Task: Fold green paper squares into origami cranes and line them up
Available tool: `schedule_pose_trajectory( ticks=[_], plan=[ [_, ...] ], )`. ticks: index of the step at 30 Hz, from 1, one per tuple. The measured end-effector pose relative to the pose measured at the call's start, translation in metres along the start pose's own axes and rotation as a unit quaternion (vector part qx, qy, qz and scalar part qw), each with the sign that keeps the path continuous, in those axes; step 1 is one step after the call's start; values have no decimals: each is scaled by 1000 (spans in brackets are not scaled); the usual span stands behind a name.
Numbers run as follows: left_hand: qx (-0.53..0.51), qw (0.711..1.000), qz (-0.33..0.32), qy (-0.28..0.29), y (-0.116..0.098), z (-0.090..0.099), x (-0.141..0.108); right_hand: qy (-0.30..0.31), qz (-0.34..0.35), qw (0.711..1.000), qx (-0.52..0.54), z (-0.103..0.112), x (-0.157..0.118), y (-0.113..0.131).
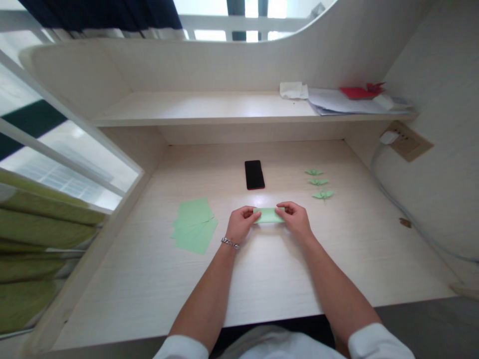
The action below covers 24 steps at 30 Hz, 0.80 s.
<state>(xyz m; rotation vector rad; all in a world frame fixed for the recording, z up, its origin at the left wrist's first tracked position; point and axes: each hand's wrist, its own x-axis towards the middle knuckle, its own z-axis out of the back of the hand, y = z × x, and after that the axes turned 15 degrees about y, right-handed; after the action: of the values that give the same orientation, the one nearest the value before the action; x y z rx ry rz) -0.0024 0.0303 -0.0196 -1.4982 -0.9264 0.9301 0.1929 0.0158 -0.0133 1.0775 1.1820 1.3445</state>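
Tabletop [269,279]: pale, wide.
Sheets [191,224]: green, fanned out left.
Left hand [241,223]: grip clamped on the strip [268,215]!
Right hand [296,220]: grip clamped too, opposite end!
Phone [255,174]: dark, just beyond.
Strip: green paper, level between both hands.
Figures [318,182]: green trio, off right.

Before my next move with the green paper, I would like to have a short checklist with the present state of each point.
1. Left hand holds the left end of the folded green paper: ok.
2. Right hand holds its right end: ok.
3. Paper edges exactly aligned: cannot tell, too small.
4. Smartphone apart from both hands: ok.
5. Loose green sheets apart from left hand: ok.
6. Three origami cranes apart from right hand: ok.
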Motion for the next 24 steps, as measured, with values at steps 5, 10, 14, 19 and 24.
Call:
schedule_pose_trajectory(
  ticks=[5, 10, 14, 19, 24],
  plan=[
    [7, 1000, 9, -5, -2, 0, 1, 1, -3, 1000, 0, 0, 0, 0],
    [11, 1000, 3, 2, -1, 0, 0, 0, -6, 1000, 0, 0, 0, 0],
    [13, 1000, -1, 7, -1, 0, 0, 2, -4, 1000, 2, 0, 0, 0],
    [17, 1000, 3, 7, -3, 0, 0, 3, -4, 1000, 7, 0, 1, -1],
    [15, 1000, 2, 6, -4, 0, -1, 2, -7, 1000, 10, 0, 0, -1]
  ],
)
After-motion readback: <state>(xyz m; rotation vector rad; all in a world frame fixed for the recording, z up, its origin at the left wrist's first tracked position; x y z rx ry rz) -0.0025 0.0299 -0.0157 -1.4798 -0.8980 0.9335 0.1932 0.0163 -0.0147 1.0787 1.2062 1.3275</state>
